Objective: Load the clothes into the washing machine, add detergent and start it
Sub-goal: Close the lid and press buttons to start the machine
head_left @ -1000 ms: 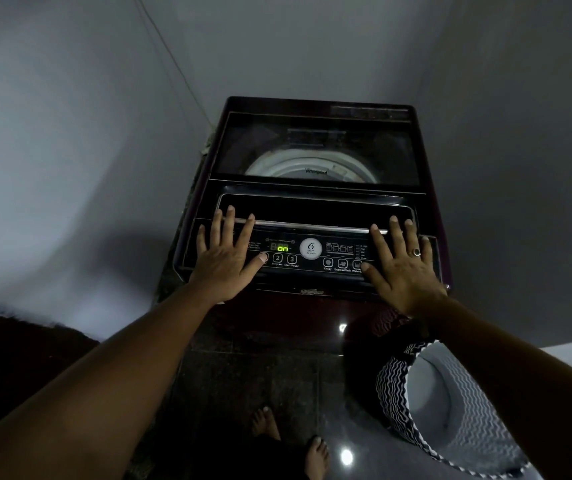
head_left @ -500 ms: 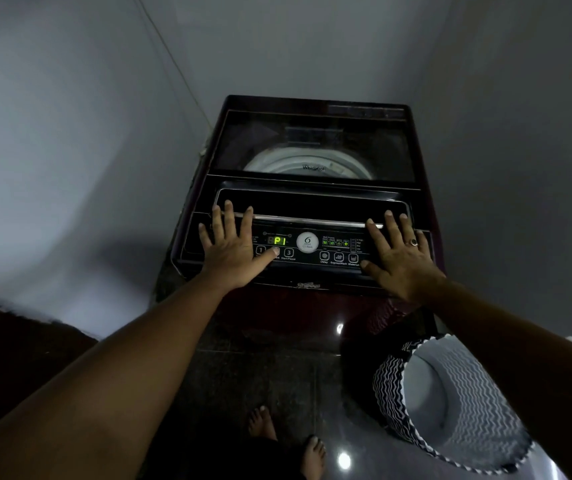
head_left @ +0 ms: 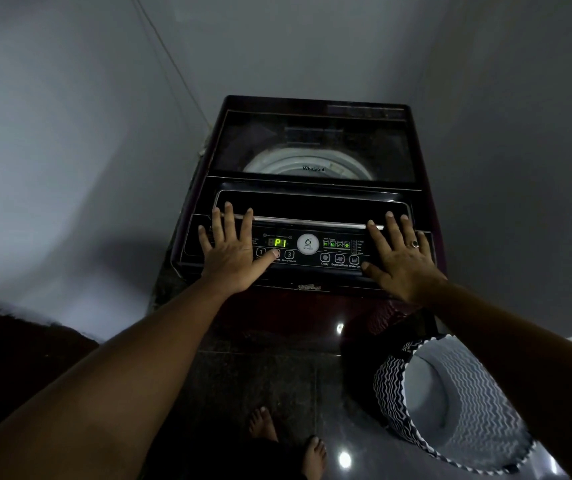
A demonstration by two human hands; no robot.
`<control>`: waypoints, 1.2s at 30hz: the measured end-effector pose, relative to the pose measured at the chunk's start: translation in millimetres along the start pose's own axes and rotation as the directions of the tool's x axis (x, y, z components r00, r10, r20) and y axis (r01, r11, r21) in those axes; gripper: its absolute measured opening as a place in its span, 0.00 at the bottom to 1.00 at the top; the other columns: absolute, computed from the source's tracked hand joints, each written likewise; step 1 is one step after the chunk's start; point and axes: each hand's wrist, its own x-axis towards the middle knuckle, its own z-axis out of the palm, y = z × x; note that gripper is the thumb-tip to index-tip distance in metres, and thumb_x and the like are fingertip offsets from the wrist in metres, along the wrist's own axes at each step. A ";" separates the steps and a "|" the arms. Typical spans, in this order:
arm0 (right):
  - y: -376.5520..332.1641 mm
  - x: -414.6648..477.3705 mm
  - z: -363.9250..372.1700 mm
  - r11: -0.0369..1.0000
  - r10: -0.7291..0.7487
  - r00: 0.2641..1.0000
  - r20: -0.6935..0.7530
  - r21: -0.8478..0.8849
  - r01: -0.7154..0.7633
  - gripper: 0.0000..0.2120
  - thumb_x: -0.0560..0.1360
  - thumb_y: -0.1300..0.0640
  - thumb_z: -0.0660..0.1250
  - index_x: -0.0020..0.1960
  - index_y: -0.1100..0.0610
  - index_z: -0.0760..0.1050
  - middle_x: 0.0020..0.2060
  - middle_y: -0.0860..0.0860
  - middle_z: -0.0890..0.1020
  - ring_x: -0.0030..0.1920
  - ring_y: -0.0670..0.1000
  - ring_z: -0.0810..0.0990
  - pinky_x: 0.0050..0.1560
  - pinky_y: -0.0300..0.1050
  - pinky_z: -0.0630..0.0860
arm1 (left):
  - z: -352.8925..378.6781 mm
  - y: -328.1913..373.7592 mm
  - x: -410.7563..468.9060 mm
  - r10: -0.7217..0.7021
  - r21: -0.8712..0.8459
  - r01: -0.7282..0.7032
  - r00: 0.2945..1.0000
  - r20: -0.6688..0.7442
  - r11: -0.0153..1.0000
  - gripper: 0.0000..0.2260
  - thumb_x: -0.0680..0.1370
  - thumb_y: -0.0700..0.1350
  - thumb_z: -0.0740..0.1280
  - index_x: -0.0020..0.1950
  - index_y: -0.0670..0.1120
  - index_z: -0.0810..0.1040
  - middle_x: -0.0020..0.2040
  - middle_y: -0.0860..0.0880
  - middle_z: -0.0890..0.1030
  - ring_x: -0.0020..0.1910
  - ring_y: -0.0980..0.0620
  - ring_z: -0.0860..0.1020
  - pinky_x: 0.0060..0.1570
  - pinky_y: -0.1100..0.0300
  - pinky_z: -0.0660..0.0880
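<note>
We stand in a dim corner of grey walls (head_left: 52,140) on a dark glossy tiled floor (head_left: 270,372). Against that corner sits the maroon top-loading washing machine (head_left: 312,188), its glass lid (head_left: 312,143) down, with the pale drum rim showing through. To the machine's front right, on the floor, a black-and-white zigzag laundry basket (head_left: 478,403) lies tipped toward us. On the machine's control panel (head_left: 312,251) the green display (head_left: 279,242) reads P1. Our left hand (head_left: 229,251) lies flat on the panel's left end, fingers spread, gripping nothing, thumb touching button 2. Our right hand (head_left: 399,261), wearing a ring (head_left: 415,243), lies spread flat on the panel's right end, holding nothing.
</note>
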 end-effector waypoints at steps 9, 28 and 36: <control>-1.6 -0.2 -0.1 1.000 0.004 1.000 -0.002 -0.002 -0.004 0.41 0.78 0.30 0.47 0.81 0.47 0.34 0.81 0.57 0.36 0.79 0.61 0.32 0.78 0.67 0.41 | 0.8 0.1 0.2 -0.008 -0.002 0.008 1.000 -0.017 1.000 0.45 0.73 0.76 0.52 0.81 0.54 0.38 0.81 0.43 0.34 0.78 0.41 0.31 0.74 0.32 0.38; -0.3 0.6 1.2 1.000 0.004 1.000 -0.012 -0.002 -0.004 0.43 0.74 0.27 0.41 0.81 0.46 0.34 0.81 0.57 0.37 0.80 0.61 0.33 0.78 0.67 0.42 | -0.5 0.6 0.2 -0.007 0.015 0.007 1.000 -0.020 1.000 0.45 0.73 0.76 0.51 0.81 0.53 0.39 0.81 0.42 0.35 0.79 0.40 0.32 0.74 0.32 0.38; 0.2 0.9 2.0 1.000 0.007 1.000 -0.008 -0.011 -0.007 0.43 0.74 0.27 0.42 0.81 0.46 0.34 0.81 0.57 0.37 0.80 0.62 0.33 0.78 0.68 0.43 | -1.8 -0.6 -0.7 0.006 -0.010 -0.006 1.000 -0.006 1.000 0.45 0.73 0.76 0.52 0.81 0.54 0.39 0.81 0.42 0.34 0.78 0.41 0.31 0.74 0.33 0.37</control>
